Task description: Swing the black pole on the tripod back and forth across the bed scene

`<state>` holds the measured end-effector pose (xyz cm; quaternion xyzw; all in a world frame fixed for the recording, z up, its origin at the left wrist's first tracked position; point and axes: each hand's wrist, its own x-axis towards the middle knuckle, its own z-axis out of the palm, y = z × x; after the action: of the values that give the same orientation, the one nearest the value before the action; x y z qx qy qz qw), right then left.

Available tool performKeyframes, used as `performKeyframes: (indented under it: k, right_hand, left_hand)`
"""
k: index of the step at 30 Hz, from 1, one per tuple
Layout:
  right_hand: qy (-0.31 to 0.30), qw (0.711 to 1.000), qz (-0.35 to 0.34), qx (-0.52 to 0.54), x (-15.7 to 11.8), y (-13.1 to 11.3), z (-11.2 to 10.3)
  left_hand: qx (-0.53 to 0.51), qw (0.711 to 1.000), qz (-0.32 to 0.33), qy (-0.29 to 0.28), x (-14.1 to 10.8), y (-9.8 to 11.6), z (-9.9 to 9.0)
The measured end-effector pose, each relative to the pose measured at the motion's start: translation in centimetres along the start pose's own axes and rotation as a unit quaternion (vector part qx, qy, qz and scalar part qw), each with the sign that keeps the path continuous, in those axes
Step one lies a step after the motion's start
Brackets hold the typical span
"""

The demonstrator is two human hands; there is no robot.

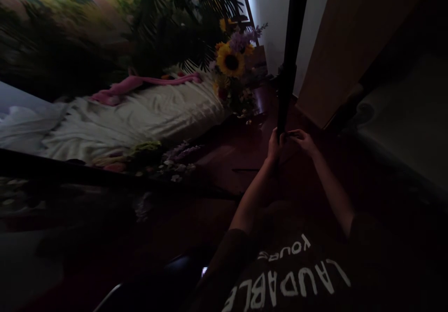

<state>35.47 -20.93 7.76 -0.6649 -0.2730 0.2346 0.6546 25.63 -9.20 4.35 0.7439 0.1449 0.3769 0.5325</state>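
Note:
A black upright stand pole [287, 65] rises in front of me, with a dark clamp joint partway up it. Low on this pole, my left hand [275, 144] is closed around the shaft. My right hand [304, 142] is just to the right of the pole, its fingers pinched at a small dark part by the shaft. Dim light hides what exactly those fingertips grip. Thin dark legs [245, 169] spread near the floor under my hands.
Left of the pole, white cloth [157, 109] covers a low platform with a pink plush toy [122, 88] on it. Sunflowers [231, 61] and purple blooms stand at its end. A dark bar [105, 174] crosses the lower left. A brown panel [336, 55] leans at right.

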Motion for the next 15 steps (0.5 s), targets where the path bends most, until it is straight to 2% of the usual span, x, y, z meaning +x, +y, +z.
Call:
performKeyframes:
  k: [2,7,10,13,15]
  right_hand:
    - [0.003,0.999,-0.032,-0.02,0.0,-0.2,0.0]
    - [0.078,0.988,-0.116,-0.068,0.0,-1.8,1.0]
    - [0.053,0.984,-0.148,-0.08,-0.2,-3.1,2.6]
    - [0.011,0.977,-0.157,-0.142,-0.2,-4.0,4.6]
    - [0.025,0.969,-0.151,-0.193,0.0,-4.4,5.9]
  left_hand:
    - [-0.002,1.0,-0.003,-0.004,0.0,0.1,-0.1]
    - [0.0,1.0,-0.008,-0.007,-0.1,0.7,-0.3]
    - [-0.009,1.0,-0.003,-0.009,-0.1,0.6,-0.2]
    - [-0.033,0.999,0.004,-0.011,0.0,0.1,-0.1]
    - [-0.044,0.999,0.008,-0.014,0.1,-0.4,0.0]
